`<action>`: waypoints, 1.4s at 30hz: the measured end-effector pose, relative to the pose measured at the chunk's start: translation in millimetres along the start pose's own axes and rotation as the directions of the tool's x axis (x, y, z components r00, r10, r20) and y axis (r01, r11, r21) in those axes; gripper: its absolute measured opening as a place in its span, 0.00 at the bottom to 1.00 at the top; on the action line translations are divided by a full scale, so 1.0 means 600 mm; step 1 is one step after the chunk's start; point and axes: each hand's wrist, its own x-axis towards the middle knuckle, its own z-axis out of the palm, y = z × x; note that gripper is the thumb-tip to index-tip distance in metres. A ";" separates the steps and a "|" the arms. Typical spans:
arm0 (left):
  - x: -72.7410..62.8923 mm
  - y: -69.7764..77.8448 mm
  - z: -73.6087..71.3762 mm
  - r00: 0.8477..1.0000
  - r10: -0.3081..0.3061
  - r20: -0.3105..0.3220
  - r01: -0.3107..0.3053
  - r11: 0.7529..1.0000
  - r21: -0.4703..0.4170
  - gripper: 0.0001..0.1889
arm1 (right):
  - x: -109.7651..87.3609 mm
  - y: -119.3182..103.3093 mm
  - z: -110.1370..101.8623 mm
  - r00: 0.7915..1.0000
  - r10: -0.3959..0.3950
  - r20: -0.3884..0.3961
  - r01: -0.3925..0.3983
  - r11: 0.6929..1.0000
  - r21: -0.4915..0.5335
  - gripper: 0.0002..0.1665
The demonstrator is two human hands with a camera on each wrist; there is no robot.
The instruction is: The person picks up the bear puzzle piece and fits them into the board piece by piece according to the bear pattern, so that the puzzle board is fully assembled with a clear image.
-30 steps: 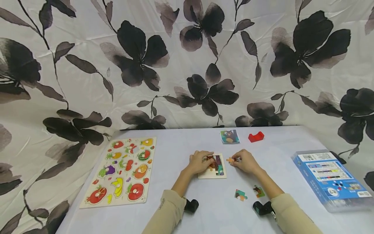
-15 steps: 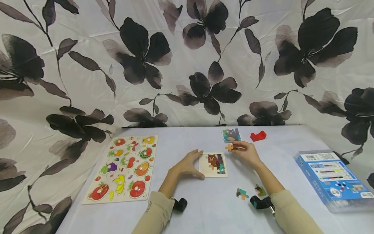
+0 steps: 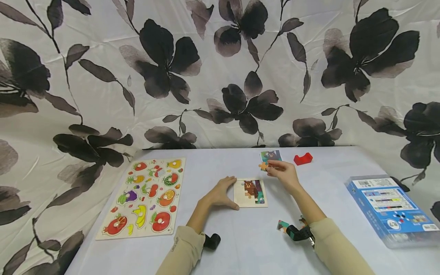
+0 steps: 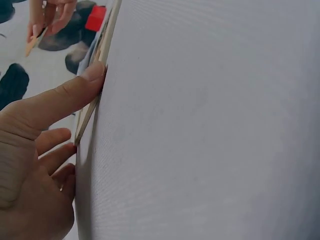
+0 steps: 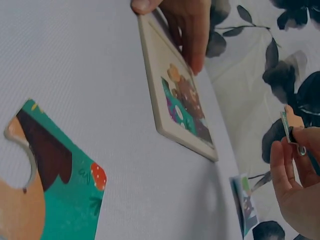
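Observation:
My left hand [image 3: 219, 194] is at the left side of the small wooden puzzle board [image 3: 239, 194]. Its thumb and fingers hold the board at the edges, as the left wrist view shows. Several joined pieces with a brown bear fill the board's right part, and the left part is bare wood. Thumb and fingers of my right hand [image 3: 286, 175] pinch a puzzle piece [image 3: 263, 166] with an orange part, raised beyond the board. In the head view this piece overlaps the bear picture card [image 3: 266, 155]. A loose green, brown and orange piece [image 5: 60, 190] lies near my right wrist.
A second loose piece [image 3: 303, 220] is mostly hidden by my right forearm. The red plastic part [image 3: 303, 159] lies at the back. A fruit puzzle board [image 3: 142, 198] lies left, and a blue clear-sided box [image 3: 392, 210] right. A flowered cloth [image 3: 206, 72] hangs behind the table.
My left hand has drawn left off the bear picture to the board's left edge. My right hand has carried its piece away from the board's right side, back toward the picture card.

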 end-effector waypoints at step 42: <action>0.008 0.031 0.022 0.999 -0.023 0.023 0.015 0.956 0.292 0.47 | -0.068 0.029 0.071 0.792 -0.269 0.548 0.572 0.641 -0.511 0.09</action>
